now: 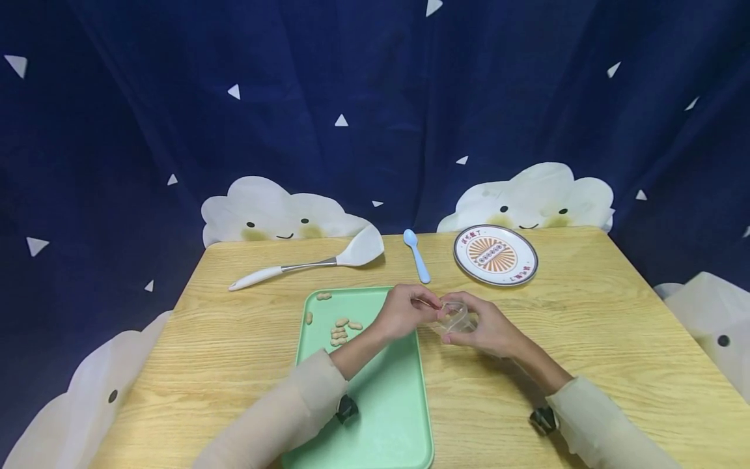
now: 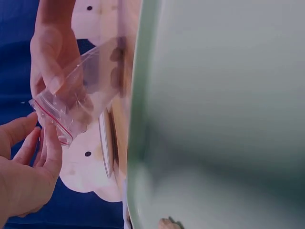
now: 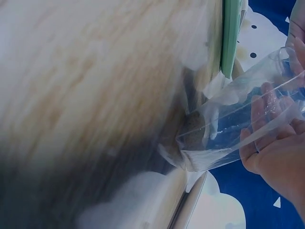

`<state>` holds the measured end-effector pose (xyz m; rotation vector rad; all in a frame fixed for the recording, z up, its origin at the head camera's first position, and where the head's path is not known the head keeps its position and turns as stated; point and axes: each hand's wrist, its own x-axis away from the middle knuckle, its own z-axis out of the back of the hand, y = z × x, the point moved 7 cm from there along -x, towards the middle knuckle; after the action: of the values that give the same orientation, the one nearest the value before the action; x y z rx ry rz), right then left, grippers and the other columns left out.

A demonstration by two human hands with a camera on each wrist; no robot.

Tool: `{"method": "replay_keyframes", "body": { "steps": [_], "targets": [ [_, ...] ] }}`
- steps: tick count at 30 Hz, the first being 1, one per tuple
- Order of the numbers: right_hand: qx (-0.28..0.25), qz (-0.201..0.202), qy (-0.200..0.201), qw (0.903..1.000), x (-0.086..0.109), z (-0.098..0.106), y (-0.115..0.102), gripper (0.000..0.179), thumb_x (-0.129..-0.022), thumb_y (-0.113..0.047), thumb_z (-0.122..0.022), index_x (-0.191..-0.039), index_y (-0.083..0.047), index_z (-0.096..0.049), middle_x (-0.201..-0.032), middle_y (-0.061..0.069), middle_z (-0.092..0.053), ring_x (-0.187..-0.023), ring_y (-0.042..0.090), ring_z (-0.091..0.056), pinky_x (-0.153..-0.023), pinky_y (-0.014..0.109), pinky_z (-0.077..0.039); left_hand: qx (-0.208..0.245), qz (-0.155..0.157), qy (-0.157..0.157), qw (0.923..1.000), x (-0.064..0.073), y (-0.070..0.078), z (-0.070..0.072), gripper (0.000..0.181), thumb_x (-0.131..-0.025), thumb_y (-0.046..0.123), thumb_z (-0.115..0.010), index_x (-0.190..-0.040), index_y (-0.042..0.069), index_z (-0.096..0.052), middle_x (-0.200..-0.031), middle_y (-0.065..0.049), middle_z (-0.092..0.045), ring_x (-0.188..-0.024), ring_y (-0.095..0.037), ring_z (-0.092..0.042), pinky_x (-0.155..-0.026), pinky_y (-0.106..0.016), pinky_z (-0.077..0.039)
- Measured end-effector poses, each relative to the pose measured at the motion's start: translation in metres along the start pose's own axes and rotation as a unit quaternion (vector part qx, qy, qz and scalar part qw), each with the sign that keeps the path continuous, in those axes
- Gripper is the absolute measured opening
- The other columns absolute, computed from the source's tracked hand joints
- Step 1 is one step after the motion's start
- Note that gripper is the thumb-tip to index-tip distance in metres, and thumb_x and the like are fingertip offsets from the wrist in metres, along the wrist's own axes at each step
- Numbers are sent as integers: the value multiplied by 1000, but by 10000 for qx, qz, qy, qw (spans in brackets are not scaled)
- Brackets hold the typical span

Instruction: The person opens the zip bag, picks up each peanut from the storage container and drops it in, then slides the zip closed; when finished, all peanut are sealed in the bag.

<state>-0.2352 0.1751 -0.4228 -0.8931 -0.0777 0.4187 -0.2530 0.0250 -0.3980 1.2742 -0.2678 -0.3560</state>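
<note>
A clear plastic zip bag (image 1: pixel 458 319) with a red line along its mouth is held up just right of the green tray. My right hand (image 1: pixel 493 329) grips it from the right side, thumb and fingers around its upper part. From the left, my left hand (image 1: pixel 404 311) pinches at the rim with its fingertips, and the mouth stands rounded open. In the left wrist view, brownish lumps (image 2: pixel 116 76) show at the bottom of the bag. Several peanuts (image 1: pixel 338 335) lie on the tray (image 1: pixel 375 417), most of them grouped left of my left hand.
Behind the tray lie a white spatula (image 1: pixel 359 250) with a metal neck and a small light-blue spoon (image 1: pixel 417 257). A round patterned plate (image 1: pixel 495 255) sits at the back right of the wooden table (image 1: pixel 586 326). A dark blue curtain (image 1: pixel 375 58) hangs behind.
</note>
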Motion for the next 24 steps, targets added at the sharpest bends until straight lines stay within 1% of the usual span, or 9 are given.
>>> {"method": "replay_keyframes", "body": {
  "steps": [2, 4, 6, 9, 12, 15, 20, 24],
  "targets": [
    [19, 18, 0, 10000, 0, 0, 0, 63, -71, -38, -82, -126, -22, -55, -123, 1, -62, -113, 28, -57, -91, 51, -45, -52, -20, -114, 9999, 1, 1, -2, 11, -80, 6, -74, -90, 2, -72, -88, -11, -73, -69, -5, -66, -62, -19, -51],
    [-9, 23, -8, 10000, 0, 0, -1, 64, -71, -37, -82, -126, -21, -55, -120, 1, -64, -111, 27, -58, -91, 49, -45, -130, -34, -154, 9998, 2, 2, -1, 12, -81, 6, -73, -92, 2, -72, -89, -11, -73, -71, -6, -66, -63, -19, -51],
    [-54, 24, -27, 10000, 0, 0, -1, 64, -71, -37, -82, -127, -19, -55, -116, 2, -65, -109, 25, -59, -91, 47, -44, -215, -53, -117, 9997, 2, 1, 4, 13, -82, 6, -72, -94, 1, -72, -90, -10, -73, -73, -7, -66, -64, -19, -52],
    [-152, -4, -54, 9999, 1, 0, -2, 65, -71, -35, -83, -126, -17, -55, -109, 2, -68, -106, 24, -60, -91, 46, -43, -219, -48, -29, 9997, 4, -2, 14, 14, -82, 6, -71, -95, 1, -71, -93, -11, -72, -77, -10, -67, -67, -21, -54],
    [-149, -52, -61, 9999, 1, 0, -2, 67, -71, -35, -83, -127, -15, -54, -108, 2, -68, -106, 25, -60, -92, 46, -43, -222, -46, 60, 9997, 7, -8, 26, 13, -82, 6, -71, -95, 1, -71, -95, -13, -72, -79, -13, -68, -68, -22, -55],
    [-111, -119, -50, 9999, 1, 0, -2, 68, -70, -35, -83, -128, -15, -54, -108, 0, -68, -108, 27, -59, -93, 47, -42, -284, -20, 168, 9995, 11, -15, 41, 13, -82, 6, -71, -94, 1, -71, -92, -14, -72, -78, -13, -68, -68, -23, -54],
    [-70, -156, -51, 9998, 0, 0, -1, 67, -70, -36, -83, -128, -17, -54, -108, -1, -68, -108, 27, -59, -93, 46, -42, -572, 184, 430, 9973, 19, -26, 69, 15, -82, 8, -71, -96, 1, -70, -89, -11, -72, -76, -10, -65, -68, -24, -54],
    [-66, -138, -66, 9999, 0, 0, -1, 68, -70, -37, -83, -128, -17, -54, -109, -1, -68, -109, 27, -58, -93, 46, -42, -854, 313, 610, 9940, 25, -34, 89, 17, -81, 8, -72, -96, 0, -70, -89, -10, -72, -77, -12, -66, -70, -25, -53]
  ]
}}
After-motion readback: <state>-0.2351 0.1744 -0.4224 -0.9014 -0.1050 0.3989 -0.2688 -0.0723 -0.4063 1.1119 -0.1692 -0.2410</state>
